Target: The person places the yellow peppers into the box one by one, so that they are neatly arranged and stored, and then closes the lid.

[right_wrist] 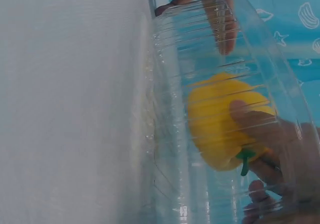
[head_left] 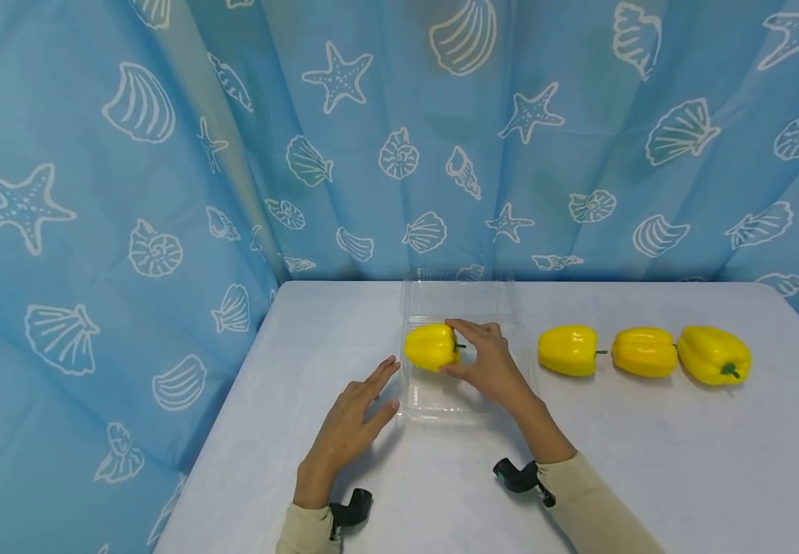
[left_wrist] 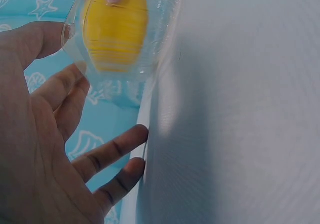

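Observation:
A clear plastic clamshell container (head_left: 441, 402) lies on the white table, its lid (head_left: 460, 296) folded back toward the curtain. Inside its left part is a yellow bell pepper (head_left: 427, 346), green stem facing right. My right hand (head_left: 491, 368) grips this pepper by the stem end, thumb on the near side and fingers on the far side. The right wrist view shows the same pepper (right_wrist: 215, 126) through the ribbed wall. Beside the container's left edge my left hand (head_left: 349, 422) has its fingers extended; in the left wrist view its fingertips are at the wall, contact hard to tell.
To the right of the container, three more yellow bell peppers lie in a row: one nearest (head_left: 567, 351), one in the middle (head_left: 644, 352) and one farthest right (head_left: 714, 355). A blue curtain (head_left: 385, 100) with white shells hangs behind and to the left of the table (head_left: 648, 462).

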A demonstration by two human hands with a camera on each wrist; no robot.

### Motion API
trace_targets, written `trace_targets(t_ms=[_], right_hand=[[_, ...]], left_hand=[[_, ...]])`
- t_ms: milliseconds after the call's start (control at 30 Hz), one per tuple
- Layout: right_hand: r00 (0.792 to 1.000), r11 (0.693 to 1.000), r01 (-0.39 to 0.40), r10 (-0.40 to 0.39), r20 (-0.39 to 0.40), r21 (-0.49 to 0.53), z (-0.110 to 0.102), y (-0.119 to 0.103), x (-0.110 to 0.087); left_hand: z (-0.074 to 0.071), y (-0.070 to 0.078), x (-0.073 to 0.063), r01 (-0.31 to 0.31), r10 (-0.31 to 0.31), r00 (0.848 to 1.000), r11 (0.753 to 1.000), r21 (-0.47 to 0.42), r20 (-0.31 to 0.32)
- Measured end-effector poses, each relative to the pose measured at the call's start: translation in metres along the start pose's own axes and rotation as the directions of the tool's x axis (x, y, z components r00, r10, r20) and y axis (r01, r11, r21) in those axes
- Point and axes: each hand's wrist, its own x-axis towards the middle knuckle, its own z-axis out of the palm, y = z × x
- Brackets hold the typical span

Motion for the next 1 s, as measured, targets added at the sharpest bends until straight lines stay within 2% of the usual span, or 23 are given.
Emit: trace_targets(t_ms=[167, 433, 833, 1000], right_hand=[[1.0, 1.0, -0.002, 0.002, 0.017, -0.028, 0.002, 0.004, 0.0], [0.996, 0.982, 0.084, -0.081, 0.024, -0.168, 0.005, 0.007, -0.001], [0.991, 0.975, 0.037, -0.008, 0.135, -0.219, -0.002, -0.001, -0.002], [0.993, 0.98, 0.058, -0.037, 0.115, -0.19, -0.008, -0.003, -0.003]], left_hand=[[0.001, 0.0, 0.001, -0.008, 0.008, 1.0, 1.0, 0.003, 0.004], [0.001, 0.002, 0.002, 0.004, -0.004, 1.0, 1.0, 0.0, 0.014], [0.002, 0.001, 0.002, 0.008, -0.008, 1.0, 1.0, -0.001, 0.027], [-0.002, 0.0, 0.001, 0.003, -0.003, 1.0, 1.0, 0.006, 0.028]])
